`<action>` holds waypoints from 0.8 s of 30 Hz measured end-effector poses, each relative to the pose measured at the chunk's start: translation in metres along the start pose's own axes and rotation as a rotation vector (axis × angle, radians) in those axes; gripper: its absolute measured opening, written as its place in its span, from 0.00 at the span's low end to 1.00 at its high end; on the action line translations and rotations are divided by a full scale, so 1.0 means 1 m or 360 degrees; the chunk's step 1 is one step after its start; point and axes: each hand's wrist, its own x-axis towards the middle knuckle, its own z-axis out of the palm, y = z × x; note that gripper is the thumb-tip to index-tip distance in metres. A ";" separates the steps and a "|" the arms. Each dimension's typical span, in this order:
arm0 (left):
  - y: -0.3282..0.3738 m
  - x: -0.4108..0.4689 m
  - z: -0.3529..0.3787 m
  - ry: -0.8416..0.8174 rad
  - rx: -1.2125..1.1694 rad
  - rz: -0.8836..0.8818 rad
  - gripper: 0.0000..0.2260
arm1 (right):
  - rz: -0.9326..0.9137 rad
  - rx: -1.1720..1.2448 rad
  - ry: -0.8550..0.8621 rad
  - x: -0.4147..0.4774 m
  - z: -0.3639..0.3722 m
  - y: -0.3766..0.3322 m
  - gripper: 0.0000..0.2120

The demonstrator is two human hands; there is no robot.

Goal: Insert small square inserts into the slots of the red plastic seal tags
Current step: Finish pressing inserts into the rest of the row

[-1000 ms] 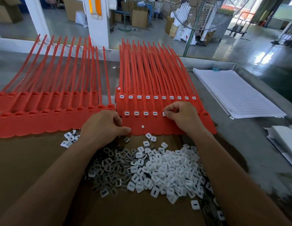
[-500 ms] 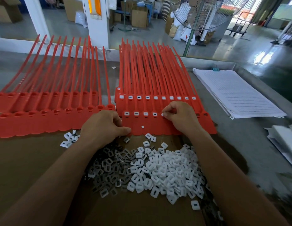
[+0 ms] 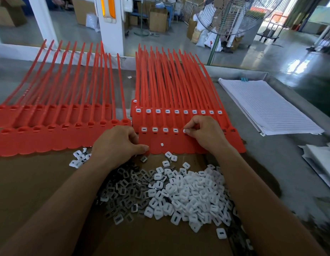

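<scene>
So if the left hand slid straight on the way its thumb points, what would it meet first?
Probably the loose white insert lying on the front row of red tags. The left hand has its thumb at that row's near-left corner, pointing right; depth is unclear.

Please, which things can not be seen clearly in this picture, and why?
Head view:
Insert under right hand: fingers cover it; seated or not, unclear.
Left hand palm: curled fingers hide any contents.
Front-row red tags slots beneath right hand: hidden by it.
Loose inserts at lower right: blurred.
</scene>
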 end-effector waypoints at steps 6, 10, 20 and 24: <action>-0.001 0.000 0.000 -0.0001 -0.0010 0.0003 0.12 | -0.0016 0.0032 0.0083 0.001 0.001 0.000 0.09; -0.001 0.000 0.000 -0.0008 -0.0002 0.0001 0.12 | 0.0049 0.0006 0.0055 0.005 0.001 -0.003 0.13; -0.001 0.001 0.001 0.0001 -0.0017 0.0003 0.11 | 0.0380 0.0089 -0.0178 0.021 -0.010 -0.017 0.13; -0.001 0.000 0.002 0.0004 -0.0014 0.0003 0.11 | 0.0402 0.0130 -0.0207 0.020 -0.012 -0.017 0.12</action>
